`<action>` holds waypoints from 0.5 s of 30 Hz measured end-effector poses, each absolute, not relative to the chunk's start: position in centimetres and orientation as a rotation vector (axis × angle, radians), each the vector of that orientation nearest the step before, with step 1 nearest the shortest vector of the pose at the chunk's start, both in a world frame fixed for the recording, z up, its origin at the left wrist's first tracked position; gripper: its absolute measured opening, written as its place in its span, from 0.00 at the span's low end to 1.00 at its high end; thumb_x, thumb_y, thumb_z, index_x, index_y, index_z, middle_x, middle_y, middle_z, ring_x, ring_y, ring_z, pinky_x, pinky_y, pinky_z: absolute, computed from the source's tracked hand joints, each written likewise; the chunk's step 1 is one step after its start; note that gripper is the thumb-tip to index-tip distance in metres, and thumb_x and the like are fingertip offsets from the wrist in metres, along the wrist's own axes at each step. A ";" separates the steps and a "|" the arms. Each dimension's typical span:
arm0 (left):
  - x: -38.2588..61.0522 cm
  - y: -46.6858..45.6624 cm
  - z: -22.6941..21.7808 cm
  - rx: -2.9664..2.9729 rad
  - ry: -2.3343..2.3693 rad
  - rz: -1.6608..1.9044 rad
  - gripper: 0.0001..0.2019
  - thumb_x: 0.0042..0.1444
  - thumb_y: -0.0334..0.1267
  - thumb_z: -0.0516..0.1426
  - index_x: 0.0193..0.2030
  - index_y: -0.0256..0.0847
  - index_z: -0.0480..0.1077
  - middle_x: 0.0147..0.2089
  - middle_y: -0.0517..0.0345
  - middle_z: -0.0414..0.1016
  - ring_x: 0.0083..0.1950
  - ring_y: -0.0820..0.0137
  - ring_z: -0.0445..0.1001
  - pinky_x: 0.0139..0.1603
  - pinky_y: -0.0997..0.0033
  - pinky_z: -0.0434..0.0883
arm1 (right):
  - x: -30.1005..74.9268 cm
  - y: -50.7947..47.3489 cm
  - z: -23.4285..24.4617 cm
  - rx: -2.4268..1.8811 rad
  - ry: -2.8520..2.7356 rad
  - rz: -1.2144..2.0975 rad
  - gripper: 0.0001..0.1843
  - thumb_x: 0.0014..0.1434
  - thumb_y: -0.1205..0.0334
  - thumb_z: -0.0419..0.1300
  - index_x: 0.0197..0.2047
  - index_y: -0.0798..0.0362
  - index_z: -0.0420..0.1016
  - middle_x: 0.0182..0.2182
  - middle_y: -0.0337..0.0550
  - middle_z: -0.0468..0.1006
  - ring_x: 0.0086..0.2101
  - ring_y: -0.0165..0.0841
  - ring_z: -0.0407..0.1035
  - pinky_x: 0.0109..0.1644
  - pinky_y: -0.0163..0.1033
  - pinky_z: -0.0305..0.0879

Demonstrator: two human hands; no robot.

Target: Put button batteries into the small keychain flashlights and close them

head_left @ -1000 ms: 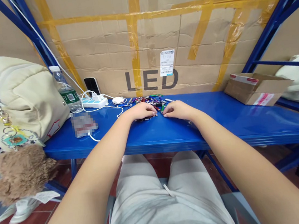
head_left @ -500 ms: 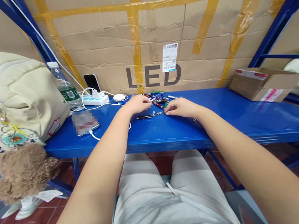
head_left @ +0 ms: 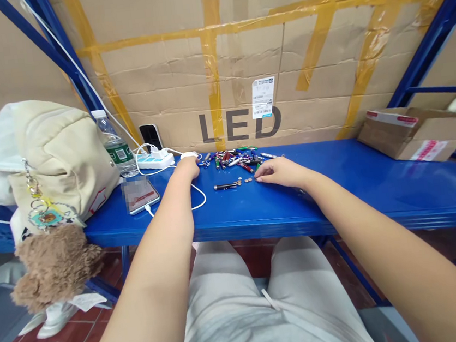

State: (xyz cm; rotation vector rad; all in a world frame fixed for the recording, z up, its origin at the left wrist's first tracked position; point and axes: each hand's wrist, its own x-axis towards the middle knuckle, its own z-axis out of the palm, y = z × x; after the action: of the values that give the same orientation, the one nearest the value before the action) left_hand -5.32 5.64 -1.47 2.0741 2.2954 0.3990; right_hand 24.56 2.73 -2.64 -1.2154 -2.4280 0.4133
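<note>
My left hand [head_left: 188,168] reaches far over the blue shelf [head_left: 337,191], right in front of a small white round device [head_left: 188,155]; its fingers are foreshortened and I cannot make them out. My right hand [head_left: 275,170] rests on the shelf with its fingers drawn together. Its fingertips touch down beside a short row of small button cells [head_left: 245,180]. A thin black pen-shaped light [head_left: 225,186] lies left of the cells. Behind them is a heap of small coloured keychain lights [head_left: 237,158].
A phone [head_left: 140,194] on a white cable lies left of my left arm. Behind it are a power strip [head_left: 155,159], a water bottle [head_left: 116,145] and a cream bag [head_left: 57,152] with a plush charm [head_left: 55,265]. A taped carton [head_left: 413,130] sits right; cardboard marked LED backs the shelf.
My left hand left the heap of lights and moved left and farther back, to the white device. My right hand stayed by the button cells. The black light and cells now lie uncovered.
</note>
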 end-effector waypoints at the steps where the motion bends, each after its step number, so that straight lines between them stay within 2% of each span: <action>1: -5.3 5.8 -1.7 2.078 2.284 0.398 0.26 0.49 0.31 0.58 0.58 0.44 0.71 0.60 0.46 0.72 0.60 0.56 0.70 0.61 0.62 0.65 | 24.6 2.8 -2.6 -1.203 -2.437 0.408 0.10 0.55 0.62 0.61 0.40 0.48 0.81 0.39 0.38 0.82 0.39 0.34 0.74 0.46 0.39 0.69; 4: -4.9 5.9 -2.3 2.095 2.249 0.400 0.26 0.52 0.37 0.58 0.60 0.45 0.69 0.64 0.44 0.67 0.62 0.50 0.67 0.62 0.53 0.63 | 24.6 2.8 -2.6 -1.173 -2.455 0.399 0.10 0.56 0.61 0.59 0.40 0.48 0.81 0.41 0.38 0.82 0.42 0.35 0.74 0.48 0.40 0.68; 7: -4.5 5.9 -2.4 2.101 2.228 0.411 0.23 0.52 0.40 0.58 0.56 0.44 0.73 0.62 0.42 0.69 0.61 0.46 0.68 0.61 0.47 0.63 | 24.5 2.7 -2.5 -1.157 -2.448 0.421 0.10 0.57 0.60 0.59 0.39 0.48 0.81 0.41 0.38 0.82 0.43 0.35 0.74 0.48 0.39 0.68; 8: -4.4 5.9 -2.3 2.110 2.203 0.417 0.20 0.52 0.40 0.58 0.52 0.43 0.75 0.60 0.44 0.71 0.60 0.48 0.69 0.60 0.50 0.65 | 24.5 2.7 -2.5 -1.152 -2.443 0.430 0.10 0.57 0.60 0.59 0.39 0.48 0.81 0.41 0.38 0.82 0.43 0.35 0.74 0.48 0.39 0.68; 11: -4.0 5.7 -1.9 2.157 2.076 0.443 0.16 0.55 0.34 0.53 0.47 0.43 0.77 0.53 0.53 0.78 0.52 0.62 0.76 0.54 0.67 0.71 | 24.5 2.6 -2.4 -1.148 -2.438 0.427 0.09 0.57 0.61 0.59 0.38 0.49 0.81 0.40 0.38 0.82 0.42 0.35 0.74 0.47 0.38 0.67; 13: -3.9 5.6 -1.7 2.180 2.033 0.481 0.20 0.57 0.29 0.48 0.51 0.42 0.75 0.51 0.56 0.79 0.48 0.68 0.78 0.50 0.74 0.73 | 24.5 2.6 -2.2 -1.152 -2.447 0.413 0.10 0.57 0.60 0.58 0.38 0.50 0.81 0.40 0.39 0.82 0.41 0.35 0.74 0.47 0.37 0.67; 15: -3.9 5.7 -1.5 2.196 2.071 0.532 0.24 0.57 0.26 0.45 0.56 0.39 0.72 0.55 0.55 0.77 0.51 0.69 0.76 0.52 0.73 0.72 | 24.6 2.6 -2.1 -1.140 -2.461 0.420 0.11 0.57 0.59 0.58 0.39 0.50 0.81 0.40 0.40 0.82 0.42 0.35 0.73 0.47 0.37 0.67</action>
State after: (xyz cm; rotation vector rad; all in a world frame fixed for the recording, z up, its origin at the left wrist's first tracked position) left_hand -3.88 5.66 -1.54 2.1959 2.0708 0.5319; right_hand 24.64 2.57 -2.13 -1.1398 -2.4608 0.4197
